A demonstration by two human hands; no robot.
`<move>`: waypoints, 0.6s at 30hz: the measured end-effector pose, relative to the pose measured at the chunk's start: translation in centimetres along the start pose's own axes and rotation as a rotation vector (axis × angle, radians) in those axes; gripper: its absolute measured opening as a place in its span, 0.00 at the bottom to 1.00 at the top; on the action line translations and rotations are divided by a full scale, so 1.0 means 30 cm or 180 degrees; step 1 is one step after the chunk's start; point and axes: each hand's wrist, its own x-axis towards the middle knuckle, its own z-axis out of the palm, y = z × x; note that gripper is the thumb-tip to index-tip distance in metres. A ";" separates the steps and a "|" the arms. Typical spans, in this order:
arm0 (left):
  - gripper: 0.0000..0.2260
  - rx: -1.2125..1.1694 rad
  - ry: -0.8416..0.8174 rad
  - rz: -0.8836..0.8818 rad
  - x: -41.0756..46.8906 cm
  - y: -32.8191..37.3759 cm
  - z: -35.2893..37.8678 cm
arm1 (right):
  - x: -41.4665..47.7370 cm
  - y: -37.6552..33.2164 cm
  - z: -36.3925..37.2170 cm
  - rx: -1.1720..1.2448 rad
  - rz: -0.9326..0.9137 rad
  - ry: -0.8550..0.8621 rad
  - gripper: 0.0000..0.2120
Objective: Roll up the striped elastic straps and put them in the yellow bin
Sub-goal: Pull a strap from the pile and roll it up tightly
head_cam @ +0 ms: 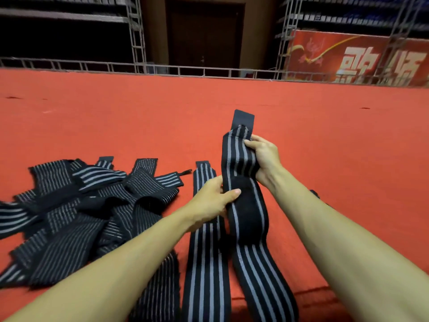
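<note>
Hands both clamp one striped elastic strap [241,163], lifted above the red carpet [325,135]. The right hand [262,156] curls its fingers round the bunched upper part, just under the plain black end tab [243,118] that sticks up. The left hand [213,201] pinches the strap lower down, thumb pressed on a dark patch. The strap's lower length trails down toward the near edge. Just to its left a second strap [204,263] lies flat and straight on the carpet. Farther left sits a loose pile of straps [81,205], overlapping. Metal truss [137,36] and a red banner [359,59] stand behind.
</note>
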 end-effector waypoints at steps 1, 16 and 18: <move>0.08 -0.0134 -0.0004 0.0041 -0.018 0.028 -0.005 | -0.014 -0.025 0.015 -0.0020 -0.0024 -0.0001 0.09; 0.10 0.0174 0.0009 -0.0625 0.022 -0.093 -0.173 | 0.120 0.187 0.033 -0.1566 -0.0048 0.0189 0.05; 0.12 0.0630 -0.0007 -0.0785 0.064 -0.158 -0.192 | 0.162 0.265 -0.012 -0.1908 0.0165 0.0222 0.01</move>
